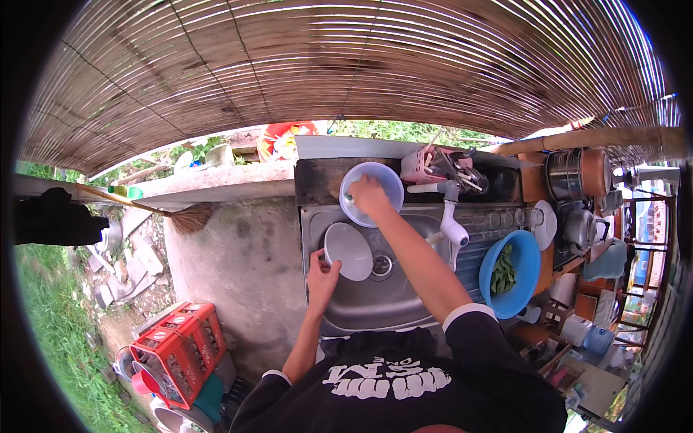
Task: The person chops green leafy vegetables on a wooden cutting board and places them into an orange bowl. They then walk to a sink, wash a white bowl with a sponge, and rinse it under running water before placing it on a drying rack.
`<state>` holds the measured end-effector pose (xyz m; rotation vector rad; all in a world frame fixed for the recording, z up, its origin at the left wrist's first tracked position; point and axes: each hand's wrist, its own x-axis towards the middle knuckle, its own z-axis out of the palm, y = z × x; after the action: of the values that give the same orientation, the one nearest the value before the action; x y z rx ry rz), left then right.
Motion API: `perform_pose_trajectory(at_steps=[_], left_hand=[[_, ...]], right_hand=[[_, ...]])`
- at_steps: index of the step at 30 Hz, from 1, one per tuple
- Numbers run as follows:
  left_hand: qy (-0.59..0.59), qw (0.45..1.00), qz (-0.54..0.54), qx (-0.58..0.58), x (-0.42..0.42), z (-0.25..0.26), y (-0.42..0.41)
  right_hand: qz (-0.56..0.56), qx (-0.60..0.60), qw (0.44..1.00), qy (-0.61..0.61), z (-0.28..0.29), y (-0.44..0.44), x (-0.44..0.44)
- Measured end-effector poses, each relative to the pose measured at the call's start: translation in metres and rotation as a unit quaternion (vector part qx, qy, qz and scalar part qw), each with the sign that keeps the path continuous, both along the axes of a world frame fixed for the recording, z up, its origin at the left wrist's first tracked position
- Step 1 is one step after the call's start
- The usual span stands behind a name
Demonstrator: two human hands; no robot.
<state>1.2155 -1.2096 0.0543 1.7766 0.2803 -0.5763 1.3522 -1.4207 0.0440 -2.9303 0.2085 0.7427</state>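
Observation:
My left hand [323,276] grips the rim of a white bowl [351,253], which is tilted over the left part of a stainless steel sink [373,311]. Beyond it, my right hand [371,196] reaches into a pale lavender plastic basin [394,184] at the sink's back edge. Something green [350,196] shows at the right fingertips, probably a scrubbing sponge; most of it is hidden by the hand. The drain [381,266] lies just right of the bowl. A white faucet [453,230] on a grey pipe stands to the right of my right forearm.
A blue basin [533,276] with green leaves [504,273] sits on the drainboard, near several drinking glasses [506,217]. Behind the faucet is a pink utensil basket [419,165]. A kettle [579,230] stands farther right. Red bottle crates [181,346] are at lower left, a broom [190,217] above.

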Motion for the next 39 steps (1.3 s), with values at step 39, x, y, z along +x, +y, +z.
perform_pose_trajectory(at_steps=[39], left_hand=[[-0.237,0.971,0.017,0.019,-0.05,0.115,-0.019]], right_hand=[[-0.145,0.386,0.741,-0.531,0.105,0.053,-0.235]])
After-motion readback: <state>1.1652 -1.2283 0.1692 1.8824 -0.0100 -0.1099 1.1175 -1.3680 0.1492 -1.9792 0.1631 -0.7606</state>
